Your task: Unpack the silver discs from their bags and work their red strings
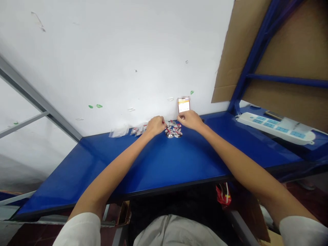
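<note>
Shiny discs with red ties (170, 134) lie on the blue tabletop (166, 160). From them, the left hand (155, 125) sits at nine o'clock, partly hiding small packets (140, 130); clear bags (120, 131) lie beyond. The right hand (191, 119), at two o'clock, overlaps an orange-and-white rectangular item (183, 105). A power strip (274, 125) lies at three. Whether either grip holds anything, I cannot tell.

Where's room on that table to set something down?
Bare: between left forearm and right forearm, before shiny discs; left forearm to table's left edge; right forearm to power strip. Crowded: along the wall, clear bags to discs, around left hand and right hand.
</note>
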Action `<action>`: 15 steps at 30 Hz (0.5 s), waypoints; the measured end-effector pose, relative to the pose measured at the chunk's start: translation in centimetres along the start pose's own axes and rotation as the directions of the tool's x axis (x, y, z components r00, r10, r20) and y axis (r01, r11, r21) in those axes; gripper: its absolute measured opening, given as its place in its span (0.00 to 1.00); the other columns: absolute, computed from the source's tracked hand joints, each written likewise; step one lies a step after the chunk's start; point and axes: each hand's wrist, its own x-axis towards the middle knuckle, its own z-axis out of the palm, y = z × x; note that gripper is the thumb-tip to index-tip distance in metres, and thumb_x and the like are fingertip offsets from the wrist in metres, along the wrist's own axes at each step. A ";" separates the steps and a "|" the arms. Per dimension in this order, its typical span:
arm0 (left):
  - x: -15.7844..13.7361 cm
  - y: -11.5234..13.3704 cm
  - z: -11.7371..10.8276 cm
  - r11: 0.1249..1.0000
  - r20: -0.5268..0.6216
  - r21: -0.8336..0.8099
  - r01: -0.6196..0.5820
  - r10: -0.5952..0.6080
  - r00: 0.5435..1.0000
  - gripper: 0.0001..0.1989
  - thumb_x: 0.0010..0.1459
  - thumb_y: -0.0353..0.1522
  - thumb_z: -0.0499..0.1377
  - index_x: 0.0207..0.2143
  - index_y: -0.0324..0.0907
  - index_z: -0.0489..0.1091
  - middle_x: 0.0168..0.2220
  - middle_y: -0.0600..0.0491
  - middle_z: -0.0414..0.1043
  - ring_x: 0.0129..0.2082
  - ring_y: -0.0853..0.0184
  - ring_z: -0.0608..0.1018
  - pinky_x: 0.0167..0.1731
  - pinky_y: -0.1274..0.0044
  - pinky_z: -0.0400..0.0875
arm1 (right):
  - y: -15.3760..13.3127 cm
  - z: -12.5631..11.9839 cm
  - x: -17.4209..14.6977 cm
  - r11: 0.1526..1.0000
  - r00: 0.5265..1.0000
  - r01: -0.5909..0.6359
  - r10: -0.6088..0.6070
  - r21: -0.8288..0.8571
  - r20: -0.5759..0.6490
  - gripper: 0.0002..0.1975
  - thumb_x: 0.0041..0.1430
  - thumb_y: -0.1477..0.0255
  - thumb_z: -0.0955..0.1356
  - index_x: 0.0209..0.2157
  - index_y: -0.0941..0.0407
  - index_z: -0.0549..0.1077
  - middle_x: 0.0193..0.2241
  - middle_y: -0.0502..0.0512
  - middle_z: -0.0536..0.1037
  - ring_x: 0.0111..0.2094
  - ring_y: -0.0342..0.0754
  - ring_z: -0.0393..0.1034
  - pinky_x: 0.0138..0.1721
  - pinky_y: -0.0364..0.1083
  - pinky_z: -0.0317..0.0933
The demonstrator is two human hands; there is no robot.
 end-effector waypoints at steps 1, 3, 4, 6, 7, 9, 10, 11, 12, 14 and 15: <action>0.4 0.3 -0.2 1.000 -0.006 -0.014 -0.027 0.027 1.000 0.09 0.61 0.33 0.62 0.40 0.42 0.81 0.42 0.42 0.82 0.42 0.53 0.81 0.44 0.67 0.73 | 0.1 0.1 0.0 1.000 1.000 0.002 -0.002 -0.020 0.012 0.16 0.66 0.66 0.65 0.30 0.56 0.82 0.30 0.59 0.84 0.31 0.52 0.74 0.29 0.46 0.49; 1.5 0.9 -0.3 0.996 0.012 -0.044 -0.079 0.080 0.997 0.09 0.61 0.33 0.63 0.41 0.42 0.81 0.41 0.42 0.82 0.42 0.53 0.81 0.44 0.68 0.73 | 0.3 0.1 0.0 0.999 1.000 -0.001 0.002 -0.036 0.026 0.17 0.66 0.66 0.65 0.31 0.56 0.83 0.32 0.60 0.85 0.32 0.52 0.74 0.29 0.46 0.49; 2.0 1.4 -0.1 0.994 0.040 -0.047 -0.098 0.100 0.994 0.08 0.60 0.33 0.64 0.40 0.42 0.81 0.41 0.42 0.82 0.42 0.53 0.81 0.44 0.68 0.73 | 0.4 0.1 0.0 0.999 1.000 -0.005 0.006 -0.042 0.027 0.17 0.67 0.65 0.65 0.32 0.56 0.83 0.32 0.60 0.85 0.32 0.52 0.74 0.29 0.46 0.49; 2.9 2.2 0.6 0.992 0.146 -0.012 -0.126 0.126 0.981 0.07 0.58 0.33 0.65 0.39 0.42 0.81 0.40 0.43 0.82 0.42 0.53 0.81 0.44 0.68 0.73 | 0.5 0.1 0.0 0.998 1.000 -0.012 0.014 -0.057 0.027 0.18 0.67 0.65 0.64 0.32 0.56 0.83 0.32 0.60 0.85 0.32 0.52 0.74 0.29 0.47 0.48; 3.2 2.6 1.0 0.991 0.204 0.015 -0.136 0.131 0.970 0.06 0.57 0.32 0.66 0.38 0.42 0.81 0.40 0.43 0.81 0.42 0.52 0.81 0.44 0.68 0.73 | 0.5 0.1 0.0 0.998 0.999 -0.012 0.014 -0.063 0.029 0.18 0.68 0.65 0.64 0.32 0.56 0.83 0.31 0.60 0.84 0.32 0.52 0.73 0.29 0.47 0.47; 3.4 3.2 1.4 0.987 0.280 0.055 -0.150 0.129 0.951 0.07 0.55 0.31 0.67 0.38 0.42 0.81 0.40 0.42 0.81 0.42 0.51 0.81 0.44 0.67 0.73 | 0.5 0.1 0.0 0.998 0.999 -0.004 0.007 -0.068 0.039 0.18 0.68 0.64 0.64 0.32 0.56 0.83 0.31 0.60 0.84 0.31 0.52 0.73 0.29 0.47 0.47; 3.3 3.3 1.4 0.986 0.280 0.060 -0.158 0.135 0.950 0.09 0.55 0.32 0.67 0.40 0.41 0.81 0.41 0.41 0.81 0.43 0.51 0.81 0.44 0.67 0.73 | 0.5 0.1 0.0 0.998 0.999 0.000 0.003 -0.068 0.045 0.18 0.68 0.64 0.64 0.32 0.56 0.83 0.31 0.60 0.84 0.31 0.52 0.73 0.29 0.47 0.47; 3.1 3.3 1.0 0.985 0.253 0.052 -0.164 0.146 0.956 0.10 0.56 0.32 0.67 0.42 0.41 0.81 0.43 0.41 0.80 0.44 0.51 0.81 0.45 0.67 0.72 | 0.5 0.1 0.0 0.998 0.999 0.004 -0.001 -0.066 0.050 0.18 0.68 0.64 0.64 0.32 0.56 0.83 0.31 0.60 0.84 0.32 0.52 0.73 0.29 0.47 0.47; 2.8 3.1 0.4 0.984 0.206 0.038 -0.171 0.160 0.965 0.12 0.58 0.34 0.66 0.44 0.41 0.80 0.44 0.41 0.80 0.44 0.51 0.80 0.45 0.67 0.72 | 0.5 0.1 0.0 0.998 0.999 0.006 -0.002 -0.064 0.052 0.19 0.69 0.64 0.64 0.32 0.56 0.83 0.31 0.60 0.84 0.32 0.52 0.73 0.29 0.47 0.48; 1.9 2.1 -1.4 0.984 0.088 0.004 -0.181 0.180 0.980 0.13 0.63 0.37 0.63 0.47 0.41 0.78 0.44 0.42 0.80 0.44 0.53 0.80 0.45 0.68 0.72 | 0.4 0.1 0.0 0.998 0.999 0.010 -0.007 -0.060 0.048 0.18 0.69 0.64 0.64 0.32 0.56 0.83 0.31 0.59 0.84 0.32 0.52 0.73 0.29 0.47 0.48; 1.3 1.3 -2.4 0.983 0.040 -0.004 -0.181 0.181 0.983 0.12 0.64 0.37 0.61 0.46 0.41 0.78 0.43 0.43 0.80 0.43 0.54 0.80 0.44 0.68 0.71 | 0.4 0.2 0.0 0.998 0.999 0.015 -0.013 -0.058 0.045 0.18 0.69 0.64 0.64 0.32 0.56 0.83 0.31 0.59 0.84 0.32 0.52 0.73 0.29 0.47 0.48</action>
